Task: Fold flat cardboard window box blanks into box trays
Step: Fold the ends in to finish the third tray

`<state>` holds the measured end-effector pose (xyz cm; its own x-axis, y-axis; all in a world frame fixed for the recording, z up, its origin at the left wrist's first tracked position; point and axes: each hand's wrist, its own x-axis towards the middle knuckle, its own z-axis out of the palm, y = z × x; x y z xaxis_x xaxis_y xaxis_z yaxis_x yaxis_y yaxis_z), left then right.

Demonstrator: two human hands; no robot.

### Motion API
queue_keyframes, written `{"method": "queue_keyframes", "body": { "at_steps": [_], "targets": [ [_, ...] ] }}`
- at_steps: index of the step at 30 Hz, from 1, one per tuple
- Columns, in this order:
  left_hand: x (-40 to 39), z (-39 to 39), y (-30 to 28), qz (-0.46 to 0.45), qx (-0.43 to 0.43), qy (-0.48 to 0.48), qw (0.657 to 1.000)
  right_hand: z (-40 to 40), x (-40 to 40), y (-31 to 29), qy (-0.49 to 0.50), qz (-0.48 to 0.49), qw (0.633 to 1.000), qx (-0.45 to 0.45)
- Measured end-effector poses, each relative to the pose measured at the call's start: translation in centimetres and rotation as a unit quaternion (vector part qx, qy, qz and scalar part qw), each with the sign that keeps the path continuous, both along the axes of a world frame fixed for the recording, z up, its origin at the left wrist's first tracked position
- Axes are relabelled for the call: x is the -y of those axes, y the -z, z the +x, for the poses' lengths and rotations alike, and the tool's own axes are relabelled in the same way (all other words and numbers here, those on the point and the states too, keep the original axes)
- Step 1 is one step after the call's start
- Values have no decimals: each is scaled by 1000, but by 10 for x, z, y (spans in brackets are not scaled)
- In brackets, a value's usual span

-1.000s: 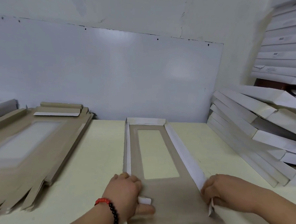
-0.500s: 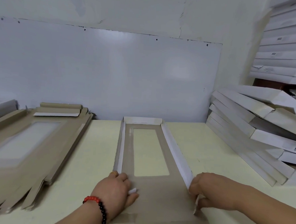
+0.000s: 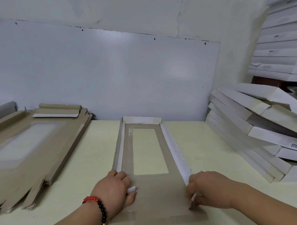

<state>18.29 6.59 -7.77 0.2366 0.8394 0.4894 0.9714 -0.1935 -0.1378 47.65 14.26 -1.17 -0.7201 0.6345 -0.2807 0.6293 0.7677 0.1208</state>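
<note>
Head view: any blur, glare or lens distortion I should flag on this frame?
Head view: the stack of flat blanks at left is smeared, edges soft; the box blank being folded and both hands, left hand and right hand, stay fairly sharp. Soft glare patches on the white wall panel. Wide-angle bending curves the stacked folded boxes at right. Lighting even, shadows faint.

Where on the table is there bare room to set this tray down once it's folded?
Bare tabletop shows in two strips: one between the blank stack on the left and the tray under both hands, and a wider one between the tray and the leaning finished boxes on the right. Both table ends are crowded.
</note>
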Motion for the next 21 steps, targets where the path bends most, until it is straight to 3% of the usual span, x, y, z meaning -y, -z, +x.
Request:
{"method": "queue_keyframes", "body": {
  "at_steps": [4, 15, 21],
  "targets": [
    [1, 0, 0, 12, 4, -8, 1000, 3, 1, -2, 0, -17, 1000, -19],
    [-2, -1, 4, 10, 2, -10, 1000, 30, -7, 0, 91, -164, 961, -203],
    [0, 0, 2, 6, 2, -9, 1000, 31, -11, 6, 69, -124, 968, -207]
  ]
}}
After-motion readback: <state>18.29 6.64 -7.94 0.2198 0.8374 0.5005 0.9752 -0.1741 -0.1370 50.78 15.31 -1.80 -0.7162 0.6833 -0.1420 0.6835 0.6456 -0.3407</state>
